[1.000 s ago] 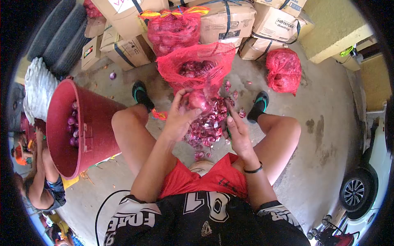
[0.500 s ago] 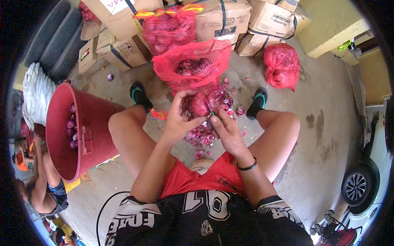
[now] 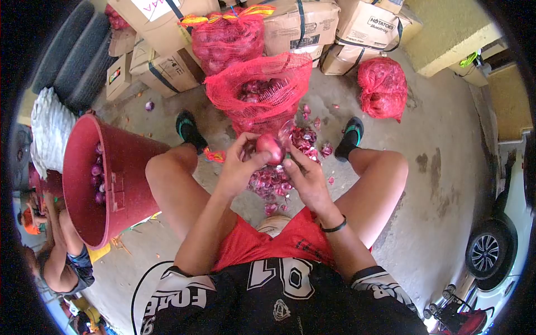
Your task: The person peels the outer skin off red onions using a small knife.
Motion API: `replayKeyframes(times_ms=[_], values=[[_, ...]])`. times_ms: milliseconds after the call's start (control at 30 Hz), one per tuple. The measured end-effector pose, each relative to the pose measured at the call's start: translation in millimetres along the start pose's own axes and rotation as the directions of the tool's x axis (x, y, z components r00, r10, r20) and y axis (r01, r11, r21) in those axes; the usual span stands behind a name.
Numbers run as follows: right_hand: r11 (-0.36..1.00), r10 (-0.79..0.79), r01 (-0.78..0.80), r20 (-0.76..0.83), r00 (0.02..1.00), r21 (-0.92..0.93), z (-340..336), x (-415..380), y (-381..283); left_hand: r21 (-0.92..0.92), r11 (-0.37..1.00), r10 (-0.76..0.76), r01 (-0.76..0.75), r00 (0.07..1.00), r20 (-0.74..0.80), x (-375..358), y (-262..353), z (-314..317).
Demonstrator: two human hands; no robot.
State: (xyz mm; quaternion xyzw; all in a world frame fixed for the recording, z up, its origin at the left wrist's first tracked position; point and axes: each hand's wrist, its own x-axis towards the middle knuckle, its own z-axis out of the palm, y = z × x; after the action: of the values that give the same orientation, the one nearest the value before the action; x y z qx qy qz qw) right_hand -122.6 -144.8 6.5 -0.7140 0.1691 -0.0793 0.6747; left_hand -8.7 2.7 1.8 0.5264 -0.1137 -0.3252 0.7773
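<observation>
A red onion (image 3: 269, 149) is held in my left hand (image 3: 244, 162), with the fingers and thumb closed round it. At its right side is my right hand (image 3: 306, 177), its thumb and fingers pinched together. A bit of green shows between them, like the handle of a small tool, mostly hidden. Thin loose skin (image 3: 287, 132) stands up at the onion's edge by my right fingertips. Onion peelings (image 3: 271, 184) lie on the floor under both hands. Just beyond is an open red mesh sack (image 3: 262, 114) with onions inside.
To the left, a large red tub (image 3: 131, 184) holds several onions. Tied onion sacks (image 3: 229, 44) and a red bag (image 3: 382, 89) stand near cardboard boxes (image 3: 301, 25). One loose onion (image 3: 149, 105) lies on the floor. Another person (image 3: 61, 251) sits at far left; a car wheel (image 3: 484, 254) is at right.
The onion has turned in my left hand and now shows a smoother, shinier face. Skin at its right edge has lifted upward, and my right fingers have shifted slightly.
</observation>
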Motion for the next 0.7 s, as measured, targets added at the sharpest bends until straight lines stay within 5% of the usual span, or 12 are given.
replayKeyframes(times_ms=[67,167,267,367,467,567,700], values=[[0.994,0.051,-0.05,-0.003,0.999,0.095,0.3,1.7,11.4,0.307,0.931,0.188,-0.195,0.981,0.054,-1.3,6.5,6.7],[0.976,0.095,-0.096,0.011,0.995,0.198,1.2,2.7,9.7,-0.206,0.967,-0.151,0.147,0.988,-0.005,5.8,-19.0,-10.8],[0.88,0.221,-0.252,0.123,0.968,0.402,-3.6,3.2,5.3,0.224,0.956,0.191,-0.19,0.981,0.018,-4.7,-4.7,11.8],[0.843,0.214,-0.216,0.06,0.975,0.492,-1.4,2.2,3.8,0.149,0.952,0.251,-0.266,0.961,0.114,0.4,-0.6,10.6],[0.686,0.245,-0.303,0.182,0.952,0.662,-9.8,-2.6,-14.8,-0.341,0.936,-0.043,0.09,0.989,0.141,1.8,0.4,4.0],[0.685,0.215,-0.294,0.2,0.956,0.666,-10.5,-2.4,-15.6,-0.487,0.86,-0.108,0.151,0.987,0.115,4.7,0.6,-0.9],[0.796,0.205,-0.277,0.191,0.96,0.537,-6.2,-4.2,-9.4,-0.181,0.975,-0.126,0.131,0.991,0.041,5.7,-0.5,5.4]])
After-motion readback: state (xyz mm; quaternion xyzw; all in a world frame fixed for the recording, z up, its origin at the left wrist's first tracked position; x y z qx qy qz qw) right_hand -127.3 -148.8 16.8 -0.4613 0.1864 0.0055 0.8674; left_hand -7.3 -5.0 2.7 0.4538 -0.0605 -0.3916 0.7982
